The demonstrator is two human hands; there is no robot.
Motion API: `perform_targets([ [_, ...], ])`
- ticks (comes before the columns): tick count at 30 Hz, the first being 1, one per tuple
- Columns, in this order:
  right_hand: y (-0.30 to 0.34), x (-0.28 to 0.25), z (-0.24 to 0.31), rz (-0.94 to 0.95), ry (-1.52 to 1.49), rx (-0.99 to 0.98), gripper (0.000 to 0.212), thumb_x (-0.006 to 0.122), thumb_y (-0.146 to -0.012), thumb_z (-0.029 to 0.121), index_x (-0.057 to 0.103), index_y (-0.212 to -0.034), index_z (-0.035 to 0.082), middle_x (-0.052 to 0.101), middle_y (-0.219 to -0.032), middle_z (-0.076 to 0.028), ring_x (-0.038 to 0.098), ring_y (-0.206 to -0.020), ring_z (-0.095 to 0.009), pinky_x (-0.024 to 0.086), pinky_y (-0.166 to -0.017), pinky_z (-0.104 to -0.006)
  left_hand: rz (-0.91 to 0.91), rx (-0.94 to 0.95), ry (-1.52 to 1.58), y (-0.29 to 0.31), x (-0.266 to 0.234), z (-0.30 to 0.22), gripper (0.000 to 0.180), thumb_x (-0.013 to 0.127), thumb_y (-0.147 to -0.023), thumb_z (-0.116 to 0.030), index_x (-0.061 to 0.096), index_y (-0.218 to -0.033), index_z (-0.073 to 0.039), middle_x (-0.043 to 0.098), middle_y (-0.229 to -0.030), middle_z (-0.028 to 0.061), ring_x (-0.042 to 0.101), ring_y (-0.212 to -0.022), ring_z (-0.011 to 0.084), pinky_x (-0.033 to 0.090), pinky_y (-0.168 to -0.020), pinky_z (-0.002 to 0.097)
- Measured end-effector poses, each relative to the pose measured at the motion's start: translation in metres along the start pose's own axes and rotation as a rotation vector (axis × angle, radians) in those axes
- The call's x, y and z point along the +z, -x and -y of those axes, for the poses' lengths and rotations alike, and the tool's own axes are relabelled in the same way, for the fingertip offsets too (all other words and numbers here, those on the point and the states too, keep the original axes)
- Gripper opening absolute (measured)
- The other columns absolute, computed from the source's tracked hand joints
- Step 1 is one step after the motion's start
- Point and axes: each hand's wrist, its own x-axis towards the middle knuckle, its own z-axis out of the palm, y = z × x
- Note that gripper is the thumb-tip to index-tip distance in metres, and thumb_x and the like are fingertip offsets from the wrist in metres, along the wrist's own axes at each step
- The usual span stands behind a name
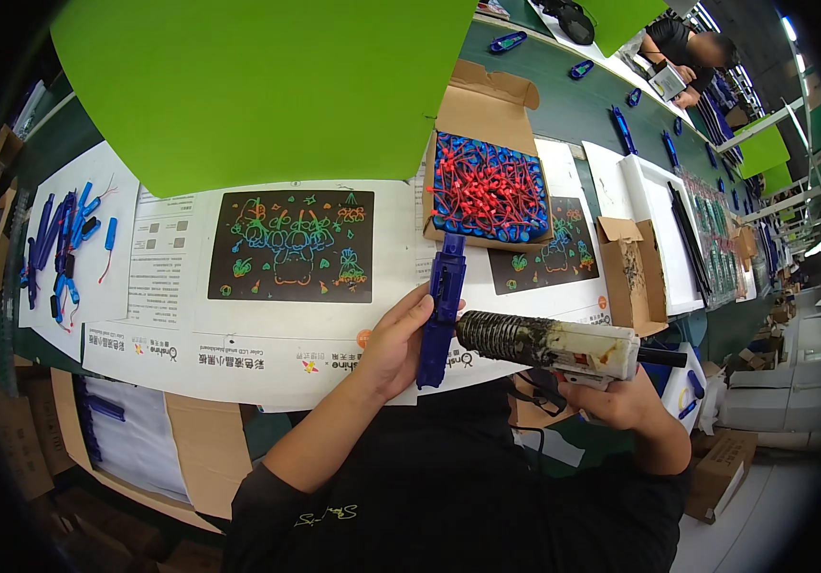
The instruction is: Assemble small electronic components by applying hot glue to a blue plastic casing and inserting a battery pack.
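Upright over the front of the white printed sheet, a long dark-blue plastic housing (444, 310) is gripped in my left hand (396, 346), thumb on its side. My right hand (616, 401) is wrapped round the handle of a stained white glue gun (563, 346). A spring-like coil surrounds the gun's front, and a black stick comes out of its rear. Its nozzle points left at the housing, at or very near its side; contact cannot be made out. Just beyond is an open carton (489, 91) packed with blue cylindrical cells (444, 205) with red leads and connectors.
Blue housings and wired cells (71, 239) lie piled at the left. A green panel (257, 95) overhangs the table's far side. Right of the carton stand a stained cardboard box (632, 272) and a white tray (654, 215). Another person (685, 57) works at the far right.
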Motion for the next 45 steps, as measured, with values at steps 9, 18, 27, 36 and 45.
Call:
perform_targets([
  [9, -0.005, -0.001, 0.001, -0.002, -0.111, 0.01, 0.027, 0.066, -0.079, 0.013, 0.062, -0.103, 0.002, 0.062, -0.1, -0.013, 0.062, -0.088, -0.024, 0.05, -0.073, -0.0328, 0.009, 0.003, -0.006, 0.0, 0.0, 0.002, 0.046, 0.046, -0.097, -0.023, 0.035, -0.136, -0.001, 0.054, -0.117, 0.0103, 0.052, -0.105, 0.0154, 0.041, -0.092, 0.0303],
  [18, -0.008, -0.012, 0.008, 0.021, -0.239, 0.127, 0.029, 0.065, -0.077, 0.009, 0.059, -0.104, 0.0, 0.063, -0.092, -0.009, 0.062, -0.074, -0.017, 0.049, -0.066, -0.0282, 0.007, 0.005, -0.011, 0.001, -0.001, 0.003, 0.046, 0.046, -0.096, -0.021, 0.035, -0.136, -0.001, 0.054, -0.117, 0.0108, 0.053, -0.103, 0.0168, 0.042, -0.092, 0.0312],
  [27, -0.005, -0.019, 0.012, -0.067, -0.368, 0.015, 0.028, 0.064, -0.079, 0.007, 0.059, -0.106, 0.0, 0.065, -0.087, -0.004, 0.061, -0.077, -0.011, 0.049, -0.069, -0.026, 0.045, 0.012, -0.031, 0.001, -0.004, 0.003, 0.046, 0.045, -0.096, -0.021, 0.035, -0.136, -0.001, 0.055, -0.113, 0.0108, 0.054, -0.099, 0.0177, 0.044, -0.091, 0.0321],
  [36, -0.019, -0.02, 0.021, -0.155, -0.288, 0.042, 0.028, 0.061, -0.079, 0.006, 0.059, -0.107, 0.001, 0.064, -0.093, -0.005, 0.06, -0.087, -0.013, 0.047, -0.078, -0.0272, 0.027, 0.013, -0.072, 0.002, 0.0, 0.003, 0.045, 0.044, -0.096, -0.024, 0.035, -0.134, 0.0, 0.054, -0.116, 0.0131, 0.055, -0.1, 0.0189, 0.044, -0.092, 0.033],
  [45, -0.019, -0.031, 0.007, -0.251, -0.44, -0.156, 0.04, 0.064, -0.076, 0.005, 0.053, -0.113, -0.004, 0.066, -0.093, -0.013, 0.064, -0.083, -0.02, 0.052, -0.077, -0.0331, -0.014, 0.022, -0.02, 0.003, -0.001, -0.001, 0.044, 0.044, -0.097, -0.024, 0.037, -0.134, -0.001, 0.055, -0.115, 0.0114, 0.056, -0.098, 0.018, 0.045, -0.091, 0.0328],
])
